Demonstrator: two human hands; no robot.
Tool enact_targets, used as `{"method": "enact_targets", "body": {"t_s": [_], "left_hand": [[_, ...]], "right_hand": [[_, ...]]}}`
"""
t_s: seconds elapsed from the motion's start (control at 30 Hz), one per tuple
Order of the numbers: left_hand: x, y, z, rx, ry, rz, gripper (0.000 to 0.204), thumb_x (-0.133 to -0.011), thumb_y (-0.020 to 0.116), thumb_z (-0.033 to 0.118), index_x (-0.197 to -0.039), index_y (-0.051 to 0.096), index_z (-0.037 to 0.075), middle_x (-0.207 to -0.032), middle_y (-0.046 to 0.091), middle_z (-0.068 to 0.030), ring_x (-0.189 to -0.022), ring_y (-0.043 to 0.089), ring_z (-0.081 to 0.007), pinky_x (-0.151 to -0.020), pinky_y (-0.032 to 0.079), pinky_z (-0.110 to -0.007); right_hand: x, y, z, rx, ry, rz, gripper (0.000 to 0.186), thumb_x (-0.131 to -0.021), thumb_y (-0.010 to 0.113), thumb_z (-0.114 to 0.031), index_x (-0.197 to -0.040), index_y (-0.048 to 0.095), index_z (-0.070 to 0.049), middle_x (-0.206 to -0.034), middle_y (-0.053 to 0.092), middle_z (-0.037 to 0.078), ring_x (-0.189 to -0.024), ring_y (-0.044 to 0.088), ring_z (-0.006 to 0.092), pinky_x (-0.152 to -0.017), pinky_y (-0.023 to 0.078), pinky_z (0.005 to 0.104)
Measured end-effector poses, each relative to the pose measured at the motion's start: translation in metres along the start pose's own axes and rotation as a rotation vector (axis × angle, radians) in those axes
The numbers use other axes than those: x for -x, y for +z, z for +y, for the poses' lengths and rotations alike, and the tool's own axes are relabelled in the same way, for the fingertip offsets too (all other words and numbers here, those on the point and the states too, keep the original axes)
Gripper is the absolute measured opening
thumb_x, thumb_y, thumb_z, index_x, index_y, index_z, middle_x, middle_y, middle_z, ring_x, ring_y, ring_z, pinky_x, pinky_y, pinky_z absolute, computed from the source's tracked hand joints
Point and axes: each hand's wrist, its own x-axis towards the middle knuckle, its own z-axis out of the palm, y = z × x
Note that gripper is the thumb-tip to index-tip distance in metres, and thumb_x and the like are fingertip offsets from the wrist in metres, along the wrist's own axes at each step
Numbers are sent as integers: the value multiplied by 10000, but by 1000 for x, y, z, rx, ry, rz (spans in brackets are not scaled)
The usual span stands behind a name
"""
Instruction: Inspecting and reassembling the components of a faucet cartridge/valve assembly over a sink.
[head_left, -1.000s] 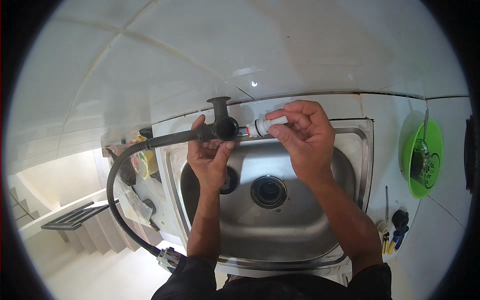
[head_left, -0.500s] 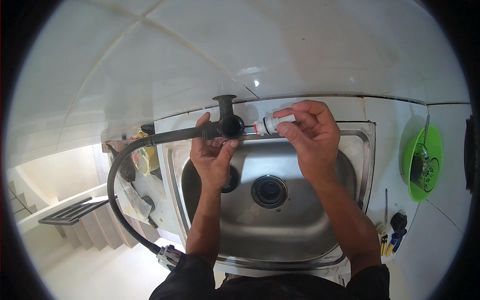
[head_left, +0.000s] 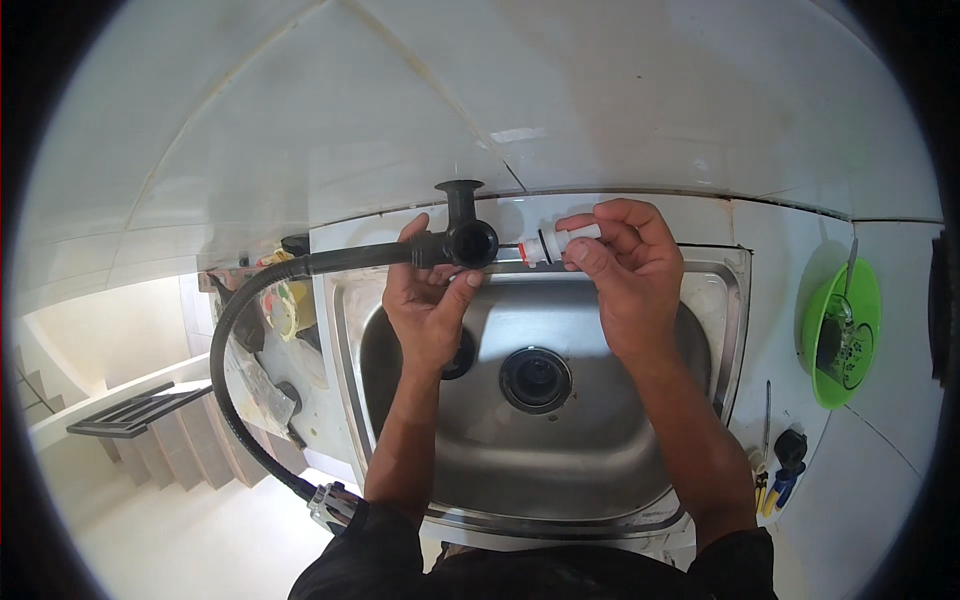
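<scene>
A black faucet body (head_left: 461,208) juts from the tiled wall above the sink, its round open socket facing me. My left hand (head_left: 425,315) is closed around it from below, fingers behind and thumb beneath the socket. In the fingertips of my right hand (head_left: 632,275) is a white plastic valve cartridge (head_left: 556,243) with a black sealing ring and a red end. The cartridge lies roughly level just right of the socket, red end toward it, apart from the opening. A black flexible hose (head_left: 221,365) runs from the faucet's left side and loops down to a chrome end piece (head_left: 333,507).
Below my hands lies a stainless sink (head_left: 500,460) with a dark drain (head_left: 536,380). A green bowl (head_left: 812,350) holding utensils stands at right. Nearer are a screwdriver (head_left: 768,420) and pliers (head_left: 778,490). Stairs (head_left: 190,440) and a black railing (head_left: 140,410) show at lower left.
The view has shifted slightly. Both hands keep their hold, and the cartridge is still beside the socket, turned a little.
</scene>
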Motion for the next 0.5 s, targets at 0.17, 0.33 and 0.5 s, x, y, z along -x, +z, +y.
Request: {"method": "enact_targets", "body": {"t_s": [0.17,0.33,0.5], "left_hand": [[-1,2,-1,24,1,-1,690,-788,706,-47,-1372,337,-41,-1043,631,-119,-928,624,-152,-821,502,-262],[0,0,2,9,-15,-3,698,-781,714,-42,-1369,338,-45,-1046,628,-121,-938,623,-159,-828,504,-267],[0,1,-6,41,22,-15,751,-748,758,-18,-1368,336,-47,-1071,614,-121,-974,619,-175,-831,512,-276]], "right_hand": [[0,-2,1,-38,25,11,306,-816,646,75,-1073,500,-4,-1005,654,183,-836,623,127,-742,536,250],[-1,-4,3,-65,48,2,303,-843,634,31,-1116,510,-14,-1030,648,194,-802,619,143,-738,522,279],[0,-5,3,-109,163,-21,304,-838,629,41,-1112,510,-16,-1024,645,193,-794,611,155,-733,510,290]]}}
